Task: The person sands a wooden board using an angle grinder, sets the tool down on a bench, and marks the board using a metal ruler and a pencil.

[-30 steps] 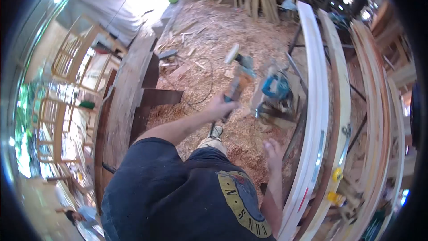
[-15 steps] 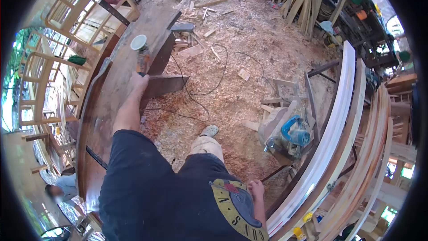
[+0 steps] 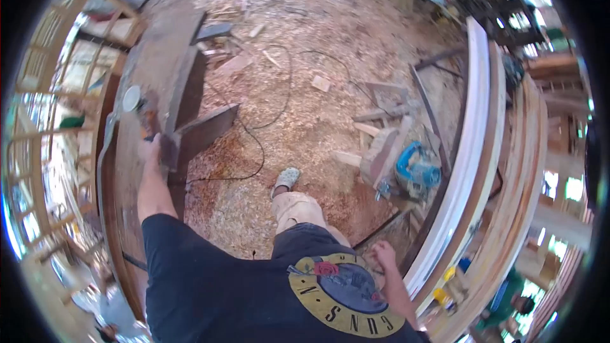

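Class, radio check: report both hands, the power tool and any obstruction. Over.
Left hand gripping orange power tool, over wide timber. Right hand near shirt, no tool visible in it. Cord looped across shavings, possible snag.

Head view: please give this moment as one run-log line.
left hand: grips orange-bodied power tool with round pale disc, over long brown wooden plank | right hand: by black shirt, no object visible
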### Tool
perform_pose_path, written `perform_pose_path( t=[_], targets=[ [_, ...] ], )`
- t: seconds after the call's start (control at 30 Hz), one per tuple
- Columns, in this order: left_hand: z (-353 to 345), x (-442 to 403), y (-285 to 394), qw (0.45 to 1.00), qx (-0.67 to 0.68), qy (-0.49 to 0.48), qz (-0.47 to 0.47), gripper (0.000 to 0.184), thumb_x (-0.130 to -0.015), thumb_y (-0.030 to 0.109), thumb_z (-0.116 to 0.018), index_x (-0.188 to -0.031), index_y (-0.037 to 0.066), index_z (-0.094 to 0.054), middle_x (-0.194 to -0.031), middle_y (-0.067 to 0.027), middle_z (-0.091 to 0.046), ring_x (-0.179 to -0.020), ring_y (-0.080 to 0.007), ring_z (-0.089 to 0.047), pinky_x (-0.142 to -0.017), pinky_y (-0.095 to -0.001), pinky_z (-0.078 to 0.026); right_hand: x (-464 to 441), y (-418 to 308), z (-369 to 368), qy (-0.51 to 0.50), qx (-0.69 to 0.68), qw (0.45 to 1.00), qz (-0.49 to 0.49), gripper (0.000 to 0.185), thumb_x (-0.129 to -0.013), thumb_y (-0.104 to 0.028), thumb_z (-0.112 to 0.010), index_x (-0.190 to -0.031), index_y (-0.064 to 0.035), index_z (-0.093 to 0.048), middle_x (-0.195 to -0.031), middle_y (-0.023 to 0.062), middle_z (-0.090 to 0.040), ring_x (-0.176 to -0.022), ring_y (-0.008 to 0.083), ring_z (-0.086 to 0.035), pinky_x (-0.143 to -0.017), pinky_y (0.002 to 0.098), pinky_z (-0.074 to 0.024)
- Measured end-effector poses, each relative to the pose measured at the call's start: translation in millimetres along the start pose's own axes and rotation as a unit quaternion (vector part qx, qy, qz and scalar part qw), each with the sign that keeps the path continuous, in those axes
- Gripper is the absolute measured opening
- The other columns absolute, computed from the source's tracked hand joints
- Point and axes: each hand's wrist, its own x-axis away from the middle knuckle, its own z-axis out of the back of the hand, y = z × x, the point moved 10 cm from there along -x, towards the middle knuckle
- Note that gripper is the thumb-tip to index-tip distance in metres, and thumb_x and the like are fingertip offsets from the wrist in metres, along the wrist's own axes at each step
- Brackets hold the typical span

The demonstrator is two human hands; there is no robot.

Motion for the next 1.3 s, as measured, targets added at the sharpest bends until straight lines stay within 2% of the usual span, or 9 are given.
perform_pose_path(
  t=[0.17,0.5,0.6,0.67,0.73,0.77,0.83,1.03,1.3],
  targets=[
    [-31,-35,34,0.993,-0.032,-0.080,-0.083,0.079,-0.082,0.067,-0.075,-0.123,-0.001,-0.070,-0.115,-0.0240,-0.074,-0.109,-0.0399,-0.072,-0.096,-0.0507,-0.056,-2,-2,-17,0.037,0.044,0.998,0.038,0.041,-0.090,-0.041,-0.069,-0.111,-0.0054,-0.077,-0.091,0.0130,-0.077,-0.079,0.0229,-0.074,-0.073,0.0384,-0.0578],
    [22,89,98,0.951,-0.194,0.240,-0.017,0.065,-0.087,0.052,-0.067,-0.130,0.004,-0.062,-0.118,-0.0201,-0.066,-0.100,-0.0423,-0.070,-0.085,-0.0548,-0.058,37,29,-32,0.076,-0.016,0.997,0.014,0.041,-0.088,-0.039,-0.071,-0.114,-0.0084,-0.076,-0.098,0.0149,-0.079,-0.084,0.0264,-0.078,-0.081,0.0408,-0.0614],
    [-6,209,176,0.903,-0.141,0.308,-0.266,0.055,-0.084,0.037,-0.063,-0.130,0.008,-0.059,-0.114,-0.0159,-0.060,-0.099,-0.0388,-0.067,-0.076,-0.0561,-0.056,50,63,-37,0.105,-0.036,0.994,-0.001,0.036,-0.087,-0.039,-0.070,-0.109,-0.0114,-0.078,-0.096,0.0151,-0.079,-0.084,0.0291,-0.078,-0.081,0.0428,-0.0612],
    [-58,271,227,0.902,-0.110,0.179,-0.377,0.047,-0.086,0.034,-0.062,-0.124,0.006,-0.062,-0.120,-0.0174,-0.060,-0.105,-0.0416,-0.065,-0.081,-0.0579,-0.055,40,104,-52,0.161,-0.042,0.986,-0.015,0.034,-0.086,-0.039,-0.070,-0.105,-0.0121,-0.078,-0.096,0.0157,-0.079,-0.085,0.0318,-0.077,-0.081,0.0443,-0.0610],
    [-105,368,287,0.791,0.055,0.038,-0.609,0.040,-0.094,0.021,-0.066,-0.125,-0.003,-0.061,-0.124,-0.0230,-0.059,-0.108,-0.0446,-0.063,-0.089,-0.0568,-0.054,45,135,-54,0.213,-0.079,0.974,-0.007,0.031,-0.086,-0.037,-0.069,-0.102,-0.0122,-0.079,-0.097,0.0164,-0.079,-0.086,0.0342,-0.077,-0.081,0.0455,-0.0607],
    [-141,406,310,0.807,0.089,-0.203,-0.547,0.033,-0.094,0.014,-0.067,-0.125,-0.001,-0.063,-0.117,-0.0227,-0.060,-0.102,-0.0400,-0.064,-0.087,-0.0499,-0.055,57,146,-46,0.237,-0.112,0.965,0.010,0.029,-0.087,-0.036,-0.069,-0.101,-0.0121,-0.079,-0.097,0.0168,-0.078,-0.086,0.0353,-0.076,-0.080,0.0459,-0.0606],
    [-143,532,360,0.672,0.191,-0.347,-0.625,0.028,-0.096,0.012,-0.066,-0.122,0.003,-0.066,-0.109,-0.0200,-0.062,-0.095,-0.0345,-0.065,-0.083,-0.0435,-0.055,84,175,-20,0.321,-0.179,0.929,0.033,0.024,-0.087,-0.031,-0.069,-0.099,-0.0118,-0.078,-0.095,0.0170,-0.077,-0.086,0.0367,-0.076,-0.079,0.0464,-0.0602],
    [-45,885,442,0.447,0.115,-0.392,-0.796,0.017,-0.101,0.014,-0.066,-0.113,0.002,-0.070,-0.098,-0.0145,-0.069,-0.088,-0.0279,-0.067,-0.081,-0.0398,-0.054,180,304,108,0.610,-0.230,0.757,0.054,0.014,-0.087,-0.010,-0.068,-0.098,-0.0113,-0.076,-0.088,0.0158,-0.074,-0.083,0.0391,-0.072,-0.076,0.0485,-0.0591],
    [-13,1168,419,0.271,0.048,-0.406,-0.871,0.019,-0.100,0.016,-0.068,-0.114,0.004,-0.071,-0.104,-0.0134,-0.073,-0.090,-0.0277,-0.071,-0.082,-0.0385,-0.057,140,409,196,0.573,-0.080,0.816,-0.005,0.016,-0.081,-0.016,-0.072,-0.096,-0.0109,-0.074,-0.102,0.0134,-0.071,-0.106,0.0371,-0.065,-0.093,0.0490,-0.0547]
  ],
)
